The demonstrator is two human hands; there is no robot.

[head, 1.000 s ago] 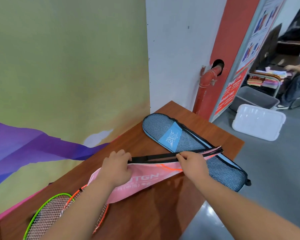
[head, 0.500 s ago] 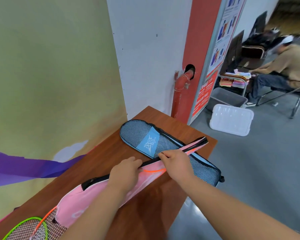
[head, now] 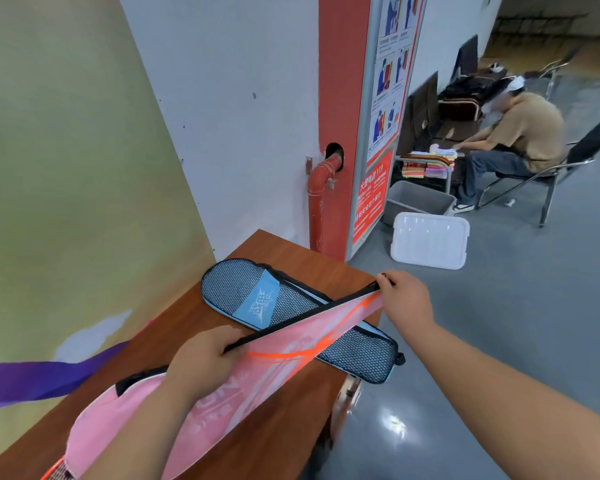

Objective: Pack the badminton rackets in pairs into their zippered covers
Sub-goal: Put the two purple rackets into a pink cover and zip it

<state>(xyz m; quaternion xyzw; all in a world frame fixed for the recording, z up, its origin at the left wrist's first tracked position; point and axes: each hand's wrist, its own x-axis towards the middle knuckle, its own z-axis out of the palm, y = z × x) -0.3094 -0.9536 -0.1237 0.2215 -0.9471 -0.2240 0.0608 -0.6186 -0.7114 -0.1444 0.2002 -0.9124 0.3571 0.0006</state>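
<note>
A pink racket cover (head: 291, 344) with orange stripes and a black zipper edge lies slanted across the wooden table (head: 288, 424). My left hand (head: 205, 358) grips its black zipper edge near the middle. My right hand (head: 404, 299) pinches the zipper at the cover's narrow far end, at the table's right edge. Under it lies a blue and grey mesh cover (head: 253, 296), zipped. An orange racket head (head: 54, 471) peeks out at the bottom left.
A white and yellow-purple wall runs along the table's left. A red pipe (head: 317, 202) stands behind the far corner. On the grey floor sit a white bin lid (head: 430, 240) and a grey tub (head: 418, 202). A person (head: 513, 140) sits on a chair beyond.
My right hand has slid along the zipper from the middle of the pink cover to its narrow far end. The left hand keeps its grip. The view has shifted right.
</note>
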